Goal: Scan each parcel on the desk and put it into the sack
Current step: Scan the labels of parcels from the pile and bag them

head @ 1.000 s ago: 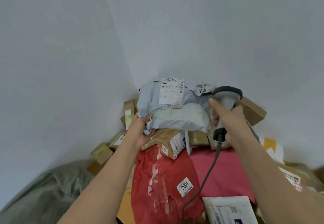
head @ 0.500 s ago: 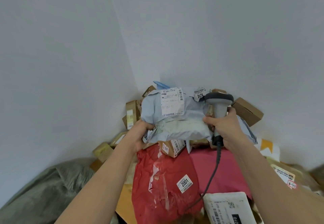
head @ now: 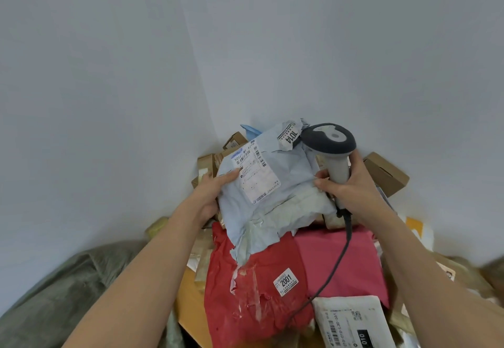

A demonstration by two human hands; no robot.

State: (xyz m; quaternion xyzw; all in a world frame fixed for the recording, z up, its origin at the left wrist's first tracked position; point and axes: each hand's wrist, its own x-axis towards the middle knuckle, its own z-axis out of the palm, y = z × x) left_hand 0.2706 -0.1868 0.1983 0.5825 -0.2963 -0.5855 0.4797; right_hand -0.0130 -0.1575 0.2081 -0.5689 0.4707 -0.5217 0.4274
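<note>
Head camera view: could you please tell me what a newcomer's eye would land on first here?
First, the pale blue parcel held up mid-frame, the left hand gripping its left edge and its white label facing the camera. Just right of it, the right hand grips the grey barcode scanner, its head beside the parcel's top corner. Below lies a bright red parcel with a 2001 sticker.

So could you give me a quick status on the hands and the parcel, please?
Left hand grips grey parcel, label up. Right hand grips scanner and pinches the parcel's edge. Sack low left, nothing blocking.
</note>
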